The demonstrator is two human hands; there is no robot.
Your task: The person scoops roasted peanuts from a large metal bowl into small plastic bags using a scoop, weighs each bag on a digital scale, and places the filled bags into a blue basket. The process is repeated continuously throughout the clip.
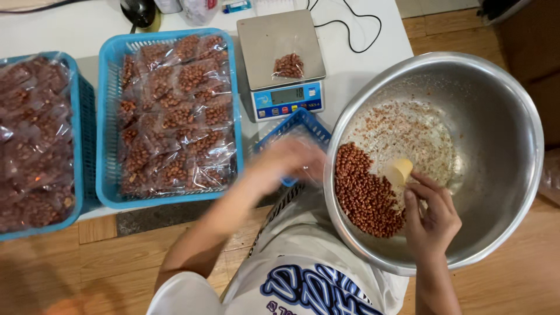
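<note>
Overhead, the right hand sat inside the steel bowl, fingers pinched narrow around a small yellowish scoop. Scoop mouth faced the peanuts, which were heaped against the near-left wall of the bowl; that slope likely kept them gathered for scooping. Loose reddish skins were scattered thin over the bare bottom beyond the heap. Bowl was round, smooth, reflective, resting partly off the bench edge toward the lap.

Left hand was motion-blurred just left of the bowl rim, over a small blue basket; cannot tell whether its fingers were spread or holding anything, though a faint clear film showed near them.

Scale, flat metal pan, stood behind the basket within easy reach, carrying one small clear bag of peanuts. Further left, two blue slotted plastic baskets: the middle one packed with filled bags in rows, glossy and crinkled; the far-left one similarly full, under a loose plastic sheet.
</note>
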